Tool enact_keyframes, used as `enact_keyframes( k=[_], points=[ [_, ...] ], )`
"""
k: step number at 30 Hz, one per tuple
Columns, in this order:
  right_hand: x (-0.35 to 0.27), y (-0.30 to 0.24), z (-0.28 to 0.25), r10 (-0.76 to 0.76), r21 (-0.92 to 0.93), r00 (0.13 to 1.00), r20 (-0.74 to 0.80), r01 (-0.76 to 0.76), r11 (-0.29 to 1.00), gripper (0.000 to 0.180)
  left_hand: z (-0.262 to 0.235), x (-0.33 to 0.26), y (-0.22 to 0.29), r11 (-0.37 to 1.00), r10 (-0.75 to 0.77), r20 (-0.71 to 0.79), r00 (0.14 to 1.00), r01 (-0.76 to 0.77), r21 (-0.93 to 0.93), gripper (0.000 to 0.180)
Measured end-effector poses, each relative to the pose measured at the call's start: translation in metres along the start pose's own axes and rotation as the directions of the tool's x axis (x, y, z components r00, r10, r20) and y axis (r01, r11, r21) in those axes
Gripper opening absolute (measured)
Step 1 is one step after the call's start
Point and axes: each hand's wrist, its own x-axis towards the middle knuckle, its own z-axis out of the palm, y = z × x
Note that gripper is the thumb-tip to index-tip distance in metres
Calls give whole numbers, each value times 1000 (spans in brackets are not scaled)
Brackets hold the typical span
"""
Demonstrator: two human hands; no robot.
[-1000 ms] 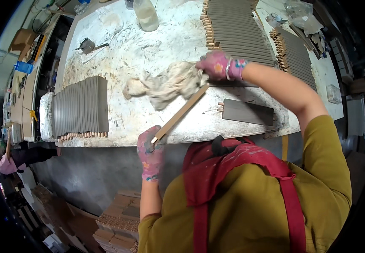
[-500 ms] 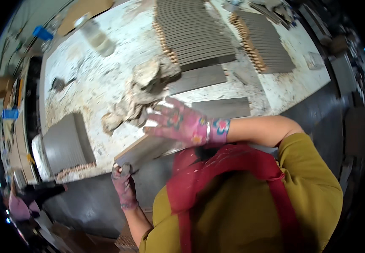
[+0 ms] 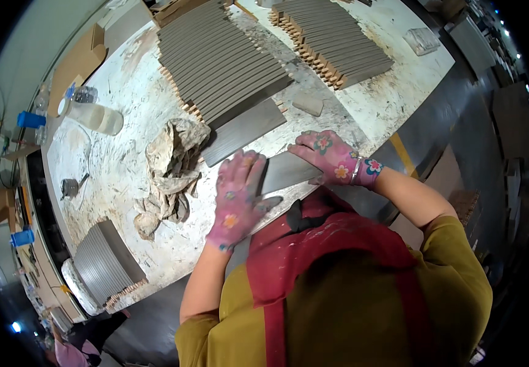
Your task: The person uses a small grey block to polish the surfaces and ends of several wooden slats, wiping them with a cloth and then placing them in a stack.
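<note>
Both my hands wear pink gloves printed with flowers. My right hand (image 3: 333, 158) is closed over the right end of a flat grey board (image 3: 286, 172), fingers at its far edge and thumb at the near one. At the board's left end is my left hand (image 3: 235, 199), its fingers stretched out away from me and its thumb spread toward the near edge. The board lies by the table's front edge, just ahead of my red apron (image 3: 338, 229). Another grey board (image 3: 246, 131) rests farther in, beside a crumpled, stained cloth (image 3: 175, 162).
Stacked grey boards with wooden-coloured ends form a large row (image 3: 218, 61) and a second row (image 3: 335, 40) at the back. A smaller stack (image 3: 105, 263) stands at the left corner. A bottle (image 3: 96, 117) and a small dark cup (image 3: 70, 188) are on the white table (image 3: 117, 165).
My left hand has come up from the table's front edge, letting go of the board end there. My right hand has moved right onto a board's end. The view has turned.
</note>
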Motion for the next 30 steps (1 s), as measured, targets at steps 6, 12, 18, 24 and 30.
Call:
enact_keyframes(
  k=[6, 12, 18, 24, 30],
  points=[
    [-3, 20, 4, -43, 107, 996, -81, 51, 993, 84, 26, 9, -16, 992, 60, 41, 997, -55, -112, 78],
    [24, 68, -14, 399, 210, 847, -352, -344, 915, 66, 2, 9, -68, 980, -185, -60, 981, 189, 62, 67],
    [43, 85, 6, 433, 209, 852, -294, -384, 899, 59, 12, 11, -92, 922, -343, -92, 935, 354, 159, 69],
    [8, 94, 3, 629, 859, 700, -337, -45, 510, 54, -16, 23, -60, 927, -308, 24, 951, 294, 232, 61],
    [-9, 65, 15, 665, 979, 723, -189, 88, 182, 52, -1, 74, -24, 991, -73, 78, 994, 63, 120, 60]
  ],
)
